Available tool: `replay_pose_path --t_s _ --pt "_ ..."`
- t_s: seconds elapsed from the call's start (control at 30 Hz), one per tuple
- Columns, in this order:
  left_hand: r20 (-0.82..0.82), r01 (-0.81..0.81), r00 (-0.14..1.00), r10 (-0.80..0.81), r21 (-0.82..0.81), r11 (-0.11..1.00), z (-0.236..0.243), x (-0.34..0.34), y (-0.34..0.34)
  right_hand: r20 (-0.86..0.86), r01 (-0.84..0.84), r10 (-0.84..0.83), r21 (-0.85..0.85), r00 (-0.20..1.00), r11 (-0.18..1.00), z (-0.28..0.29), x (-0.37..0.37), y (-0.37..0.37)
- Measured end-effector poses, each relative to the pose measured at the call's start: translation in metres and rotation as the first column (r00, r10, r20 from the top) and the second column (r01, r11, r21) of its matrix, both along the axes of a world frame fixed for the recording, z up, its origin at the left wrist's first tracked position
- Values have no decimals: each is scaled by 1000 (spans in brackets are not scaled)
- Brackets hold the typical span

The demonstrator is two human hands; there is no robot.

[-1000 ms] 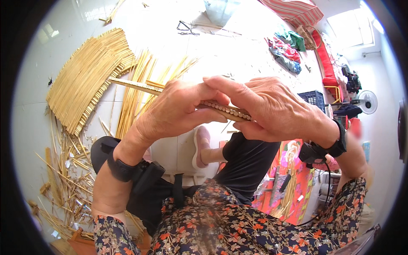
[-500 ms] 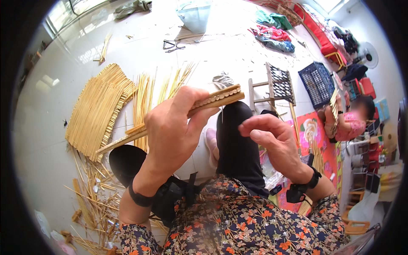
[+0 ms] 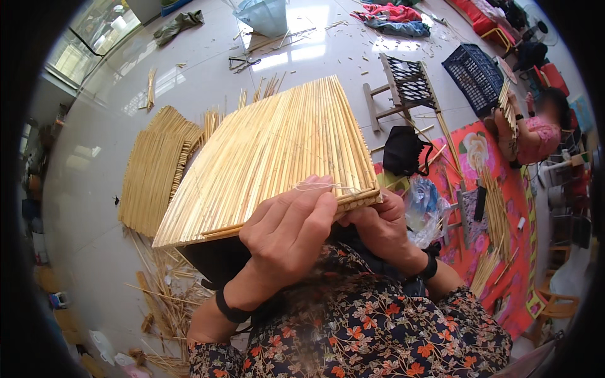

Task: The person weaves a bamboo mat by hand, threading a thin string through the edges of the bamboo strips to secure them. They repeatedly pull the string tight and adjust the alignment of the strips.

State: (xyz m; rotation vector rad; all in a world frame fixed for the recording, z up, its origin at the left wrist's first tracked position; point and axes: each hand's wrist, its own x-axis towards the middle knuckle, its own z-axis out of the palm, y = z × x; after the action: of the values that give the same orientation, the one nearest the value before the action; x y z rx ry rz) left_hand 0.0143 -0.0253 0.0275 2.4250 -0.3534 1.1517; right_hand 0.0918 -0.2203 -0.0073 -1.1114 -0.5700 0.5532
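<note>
A mat of straight yellow reed stalks [image 3: 271, 145] lies tilted over my lap, its near edge toward me. My left hand [image 3: 283, 230] is closed on that near edge, fingertips on top of the border stalks. A thin white thread [image 3: 337, 186] loops across beside these fingertips. My right hand [image 3: 381, 228] grips the mat's near right corner, its thumb close to the cut stalk ends, the other fingers partly hidden beneath. Whether the right fingers also hold thread cannot be made out.
Stacked reed mats [image 3: 151, 173] lie on the floor at left, above scattered reed scraps [image 3: 161, 296]. To the right are a wooden stool [image 3: 409, 82], a black bag [image 3: 403, 151], a dark plastic crate [image 3: 469, 72] and a red floral sheet [image 3: 476, 135]. Another person [image 3: 539, 129] sits far right, holding reeds.
The mat has turned from edge-on to showing its broad face. My right hand, free before, has come onto its near corner. My left hand has moved down and right along the edge.
</note>
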Motion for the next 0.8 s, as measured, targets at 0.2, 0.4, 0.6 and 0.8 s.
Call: replay_pose_path --t_s 0.2,0.4,0.6,0.8 --pt "-8 -6 1000 6 13 1000 -5 6 -7 422 161 -92 -131 902 978 2 6 -3" --pt "-11 -25 1000 26 49 998 -14 17 -14 199 111 -88 -110 976 988 -2 12 -9" --pt "2 4 1000 -4 17 1000 -6 16 -9 289 106 -55 -164 956 981 5 12 -11" --pt "-29 -4 1000 3 -26 1000 -9 19 -8 738 354 -197 -61 646 933 0 26 8"
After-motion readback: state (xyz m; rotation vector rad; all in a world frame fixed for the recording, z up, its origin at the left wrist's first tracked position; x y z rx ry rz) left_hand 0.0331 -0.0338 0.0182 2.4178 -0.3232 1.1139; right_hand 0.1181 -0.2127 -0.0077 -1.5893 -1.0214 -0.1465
